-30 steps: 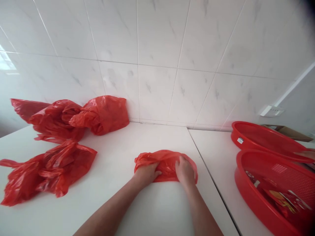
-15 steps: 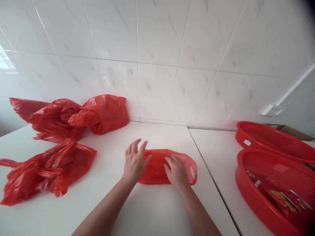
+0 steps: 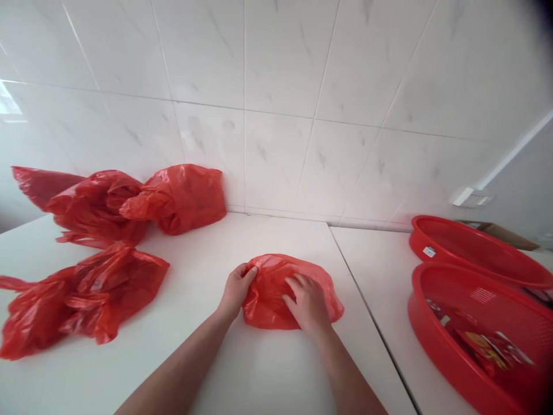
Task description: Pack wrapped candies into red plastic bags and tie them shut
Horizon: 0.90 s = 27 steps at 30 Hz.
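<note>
A thin red plastic bag (image 3: 276, 314) lies rumpled on the white table, low and centre, partly see-through toward its right end. My left hand (image 3: 236, 290) pinches the bag's left edge between thumb and fingers. Over the bag's middle is my right hand (image 3: 307, 304), its fingers apart and bent a little, the tips at the film. Whether those fingertips press on the plastic or hover just above it is hard to tell.
Several filled red plastic bags (image 3: 190, 199) stand by the tiled wall and along the left, one bag (image 3: 125, 288) nearer me. Two red plastic baskets (image 3: 415, 305) sit at the right; the nearer holds printed packets (image 3: 484, 346). A seam (image 3: 367, 305) runs between tabletops.
My left hand was open beside the bag and has closed on its left edge. The bag is now more crumpled and its handle hole no longer shows. My right hand has hardly moved.
</note>
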### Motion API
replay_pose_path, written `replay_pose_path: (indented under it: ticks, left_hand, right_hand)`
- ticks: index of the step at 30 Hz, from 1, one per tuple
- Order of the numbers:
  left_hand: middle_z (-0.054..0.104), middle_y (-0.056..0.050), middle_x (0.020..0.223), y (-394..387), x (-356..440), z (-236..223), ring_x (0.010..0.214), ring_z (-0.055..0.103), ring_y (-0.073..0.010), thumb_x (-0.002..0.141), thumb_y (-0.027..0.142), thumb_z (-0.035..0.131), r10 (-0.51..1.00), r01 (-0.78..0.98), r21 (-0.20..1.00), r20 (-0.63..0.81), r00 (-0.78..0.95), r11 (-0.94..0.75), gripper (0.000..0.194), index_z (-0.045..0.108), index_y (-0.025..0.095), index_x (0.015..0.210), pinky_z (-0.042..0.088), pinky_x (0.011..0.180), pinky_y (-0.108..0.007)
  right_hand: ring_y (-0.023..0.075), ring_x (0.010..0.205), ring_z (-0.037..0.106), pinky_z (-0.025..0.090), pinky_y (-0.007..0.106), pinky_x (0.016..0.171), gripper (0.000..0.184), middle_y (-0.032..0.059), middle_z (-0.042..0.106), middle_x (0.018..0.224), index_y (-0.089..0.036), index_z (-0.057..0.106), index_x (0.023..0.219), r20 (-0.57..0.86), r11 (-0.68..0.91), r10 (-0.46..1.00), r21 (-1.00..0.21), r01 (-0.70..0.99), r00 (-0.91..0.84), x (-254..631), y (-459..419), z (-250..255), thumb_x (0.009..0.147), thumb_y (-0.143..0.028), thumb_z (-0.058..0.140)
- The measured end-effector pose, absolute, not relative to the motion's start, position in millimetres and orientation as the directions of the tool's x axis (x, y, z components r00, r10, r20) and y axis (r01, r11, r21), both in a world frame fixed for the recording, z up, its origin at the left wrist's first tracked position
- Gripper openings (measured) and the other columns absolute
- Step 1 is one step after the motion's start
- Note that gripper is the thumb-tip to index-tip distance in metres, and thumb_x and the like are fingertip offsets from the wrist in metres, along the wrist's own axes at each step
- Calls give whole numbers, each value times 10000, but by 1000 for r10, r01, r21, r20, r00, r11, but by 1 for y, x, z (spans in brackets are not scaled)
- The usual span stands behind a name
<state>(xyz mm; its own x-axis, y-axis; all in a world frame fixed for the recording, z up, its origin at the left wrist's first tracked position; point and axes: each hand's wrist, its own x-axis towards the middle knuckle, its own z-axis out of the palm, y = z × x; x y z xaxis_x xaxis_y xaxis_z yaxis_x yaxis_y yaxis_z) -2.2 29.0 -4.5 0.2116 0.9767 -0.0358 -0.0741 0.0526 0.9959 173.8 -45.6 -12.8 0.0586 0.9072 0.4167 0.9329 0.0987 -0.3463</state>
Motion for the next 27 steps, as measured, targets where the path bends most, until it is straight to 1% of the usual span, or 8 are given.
replay_pose_path:
  ticks: [4,7,10,14,18,21,24,27]
  left_hand:
    - [640,-12,695,32,-3,-11,627,596,-162,734,493,615,987,-36,999,-7,163,13,344,620,159,818,465,574,-240]
    - [640,-2,684,33,-2,-13,615,592,-162,738,511,607,990,-12,1000,-7,139,9,360,620,166,839,464,558,-235]
    - [642,0,677,32,-3,-11,608,594,-169,739,523,600,992,43,999,-33,125,28,365,622,173,838,466,541,-235]
    - [646,5,669,28,-3,-6,587,589,-164,741,518,595,991,79,996,-55,123,46,345,625,182,814,474,535,-233]
    - [647,5,680,27,-3,-3,580,581,-158,739,515,593,990,96,994,-64,126,52,340,627,186,815,472,524,-227]
    - [633,8,660,28,-3,-2,577,578,-160,738,525,588,989,132,990,-71,131,53,347,618,186,799,464,516,-226]
    - [627,12,643,29,-3,-2,581,582,-165,740,534,581,987,158,986,-81,137,59,349,607,190,790,463,522,-233]
    - [621,15,636,27,-3,0,571,575,-163,749,538,570,988,173,983,-82,131,59,350,597,192,789,463,527,-241]
  right_hand:
    - [210,1063,559,460,368,928,250,87,617,1122,-199,632,1085,653,216,754,-355,910,76,170,-79,5,873,-184,502]
    - [200,1081,551,471,353,922,224,93,600,1121,-198,632,1047,747,206,647,-362,909,151,184,-113,20,874,-160,495]
    - [217,1094,540,466,370,926,210,113,569,1167,-186,633,1048,793,28,549,-333,942,264,219,-150,29,867,-195,526]
    - [296,1111,521,412,461,959,296,167,558,1194,-130,633,1064,850,-326,422,-183,927,316,284,-207,29,855,-320,547]
    - [330,994,571,444,461,840,454,186,625,1058,-92,601,1127,761,-591,540,38,806,360,336,-260,15,860,-432,462]
    - [283,782,618,445,418,727,375,132,676,860,-133,645,984,653,-623,645,149,768,397,354,-287,4,864,-395,404]
    - [248,749,631,439,396,751,294,105,698,838,-162,653,873,616,-579,688,147,802,384,356,-301,0,848,-309,400]
    - [256,832,640,445,405,817,296,112,703,909,-159,659,909,562,-535,720,76,841,408,349,-314,4,827,-304,415]
